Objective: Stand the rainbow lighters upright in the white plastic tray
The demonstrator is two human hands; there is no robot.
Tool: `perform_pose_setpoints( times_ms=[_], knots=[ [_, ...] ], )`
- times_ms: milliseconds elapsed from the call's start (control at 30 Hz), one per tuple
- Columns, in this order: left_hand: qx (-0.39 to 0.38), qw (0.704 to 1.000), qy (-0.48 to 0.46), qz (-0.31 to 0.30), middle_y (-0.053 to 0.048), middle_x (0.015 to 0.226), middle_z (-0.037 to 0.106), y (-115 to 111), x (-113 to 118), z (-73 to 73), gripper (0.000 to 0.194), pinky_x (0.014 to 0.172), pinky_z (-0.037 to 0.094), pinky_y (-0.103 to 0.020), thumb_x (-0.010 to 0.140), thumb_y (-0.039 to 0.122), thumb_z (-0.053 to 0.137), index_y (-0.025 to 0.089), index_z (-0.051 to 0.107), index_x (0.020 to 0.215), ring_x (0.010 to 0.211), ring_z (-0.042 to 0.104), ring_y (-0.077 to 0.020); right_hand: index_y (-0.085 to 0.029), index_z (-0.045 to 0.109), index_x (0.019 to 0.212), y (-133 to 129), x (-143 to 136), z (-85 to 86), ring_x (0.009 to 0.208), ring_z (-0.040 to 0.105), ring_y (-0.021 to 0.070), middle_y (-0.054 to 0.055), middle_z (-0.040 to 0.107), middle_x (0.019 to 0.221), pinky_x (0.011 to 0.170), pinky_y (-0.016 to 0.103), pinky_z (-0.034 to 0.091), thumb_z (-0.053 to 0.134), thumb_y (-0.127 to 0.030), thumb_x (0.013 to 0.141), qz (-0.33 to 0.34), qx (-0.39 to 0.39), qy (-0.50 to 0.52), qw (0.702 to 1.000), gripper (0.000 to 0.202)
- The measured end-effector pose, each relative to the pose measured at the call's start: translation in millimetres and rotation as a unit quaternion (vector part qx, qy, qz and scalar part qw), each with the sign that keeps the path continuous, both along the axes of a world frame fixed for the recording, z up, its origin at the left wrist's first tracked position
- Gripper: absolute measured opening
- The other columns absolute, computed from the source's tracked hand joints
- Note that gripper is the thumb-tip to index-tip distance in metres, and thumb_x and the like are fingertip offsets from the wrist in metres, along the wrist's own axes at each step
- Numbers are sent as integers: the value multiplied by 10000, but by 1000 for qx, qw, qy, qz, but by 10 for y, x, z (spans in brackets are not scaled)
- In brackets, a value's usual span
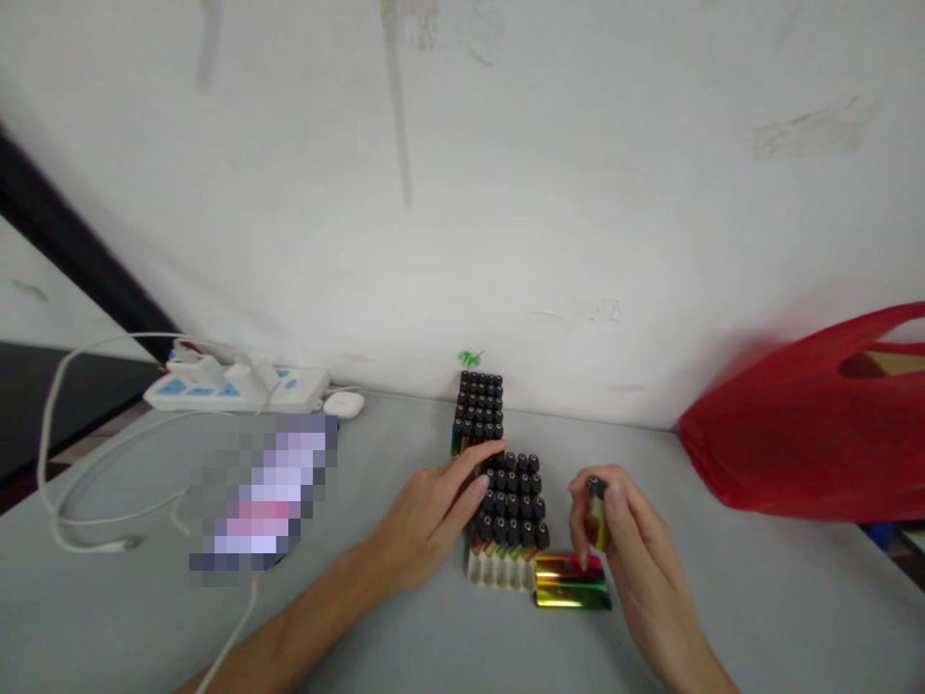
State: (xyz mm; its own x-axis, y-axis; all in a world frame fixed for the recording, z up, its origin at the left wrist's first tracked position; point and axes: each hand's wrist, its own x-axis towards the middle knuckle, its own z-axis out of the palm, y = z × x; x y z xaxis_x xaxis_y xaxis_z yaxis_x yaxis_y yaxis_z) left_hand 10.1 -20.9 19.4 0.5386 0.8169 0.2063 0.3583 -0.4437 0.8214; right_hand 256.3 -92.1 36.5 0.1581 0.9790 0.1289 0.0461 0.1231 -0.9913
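The right hand point(625, 540) pinches a single lighter point(596, 516) between thumb and fingers, holding it upright with its dark cap at the top. It hovers just to the right of a white tray point(498, 571), close to it but not touching. The lighter's body looks yellowish, partly hidden by the fingers.

The left hand point(434, 516) rests palm down on the grey table point(405, 636), fingers together and stretched out toward the tray's left side. Its fingertips touch the black caps of the lighters in the tray point(513, 506), near the far left corner of that block. This hand grips nothing.

The tray stands between the two hands. Most of its slots hold upright lighters; the row nearest the person shows open slots. Two more lighters lie flat point(570, 581) on the table against the tray's near right corner, just under the right hand, one reddish and one yellow-green, both shiny.

Behind the tray, nearer the wall point(506, 193), stands a second block of lighters point(478, 413), packed tight and upright.

To the left lie a white power strip point(238, 387) with a plug in it, a white cable point(65, 453) looping over the table, and a small white object point(345, 404) beside the strip. A blurred-out patch covers something on the table left of the left hand. A red plastic bag point(809, 424) sits at the right, well apart from the hands.
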Motion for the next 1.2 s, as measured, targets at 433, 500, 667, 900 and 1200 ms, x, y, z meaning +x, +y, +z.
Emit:
perform_pose_setpoints(
  times_ms=[433,500,667,900,1200],
  knots=[
    [-10,1000,-11,-12,-26,1565,731,13,0,15,480,1198,537,-391,1219,460,382,347,514,1667,1359,743,-263,-263,775,1183,-203,-237,15,603,744,167,13,842,849,636,276,591,823,-293,1019,84,333,-302,890,173],
    [-8,1000,-12,-14,-39,1582,719,13,-2,26,485,1220,526,-401,1217,457,379,331,520,1664,1387,728,-270,-249,771,1176,-206,-264,14,697,821,194,36,875,907,702,273,630,790,-260,1035,80,360,-339,866,143],
    [-9,1000,-11,-16,-39,1529,756,11,-4,52,487,1157,578,-401,1215,454,371,335,523,1663,1288,779,-270,-230,752,1183,-186,-269,24,715,837,192,44,869,918,664,270,624,723,-250,1074,97,353,-369,854,114],
    [-8,1000,-8,-14,-46,1549,742,10,-3,47,484,1168,562,-399,1218,449,374,323,524,1661,1332,756,-270,-234,725,1214,-191,-245,52,682,809,159,20,857,962,670,272,604,717,-234,1057,137,317,-375,860,158],
    [-10,1000,-13,-23,-38,1575,724,20,-6,39,481,1173,550,-375,1223,443,368,324,506,1668,1347,749,-255,-257,635,1469,-224,-289,-122,773,840,159,18,876,1009,756,256,614,600,-274,1166,103,304,-370,872,306]
  ],
)
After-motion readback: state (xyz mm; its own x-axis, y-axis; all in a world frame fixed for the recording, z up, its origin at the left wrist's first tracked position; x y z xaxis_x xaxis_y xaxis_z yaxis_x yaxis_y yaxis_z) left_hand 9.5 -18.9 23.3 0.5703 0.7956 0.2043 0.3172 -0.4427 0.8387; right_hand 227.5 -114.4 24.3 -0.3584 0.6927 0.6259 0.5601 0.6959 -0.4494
